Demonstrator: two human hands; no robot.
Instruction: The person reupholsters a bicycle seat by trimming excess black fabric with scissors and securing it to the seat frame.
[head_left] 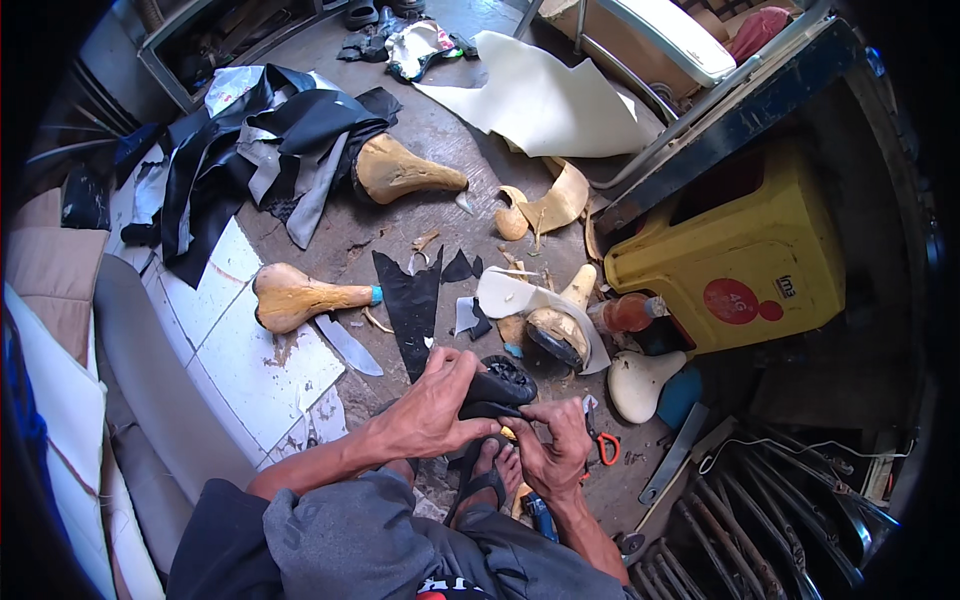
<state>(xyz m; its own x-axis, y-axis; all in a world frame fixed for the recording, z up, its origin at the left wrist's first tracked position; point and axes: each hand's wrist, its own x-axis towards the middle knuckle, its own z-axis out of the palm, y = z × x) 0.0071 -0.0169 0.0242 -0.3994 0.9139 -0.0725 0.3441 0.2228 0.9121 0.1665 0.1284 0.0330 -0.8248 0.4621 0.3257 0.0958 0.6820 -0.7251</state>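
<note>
Between my knees I hold up a bicycle saddle with a black cover (pixel 498 382); its hollow underside partly shows. My left hand (pixel 437 398) grips it from the left, fingers over the top and thumb along the near edge. On its right side, my right hand (pixel 555 442) is closed, thumb and finger pinching the black cover's edge. A small yellow thing (pixel 508 433) shows beside the right fingers; I cannot make out what it is. Orange-handled scissors (pixel 608 449) lie just right of that hand. Beyond my hands lies a black material scrap (pixel 409 305).
Bare yellowish foam saddles (pixel 310 297) (pixel 405 170) lie ahead and left, near a knife blade (pixel 350 346) on white tiles. A yellow plastic stool (pixel 735 255) lies tipped at right, near a bottle (pixel 628 313). Metal rods (pixel 745 530) crowd the lower right. Black sheets (pixel 290 125) pile up far left.
</note>
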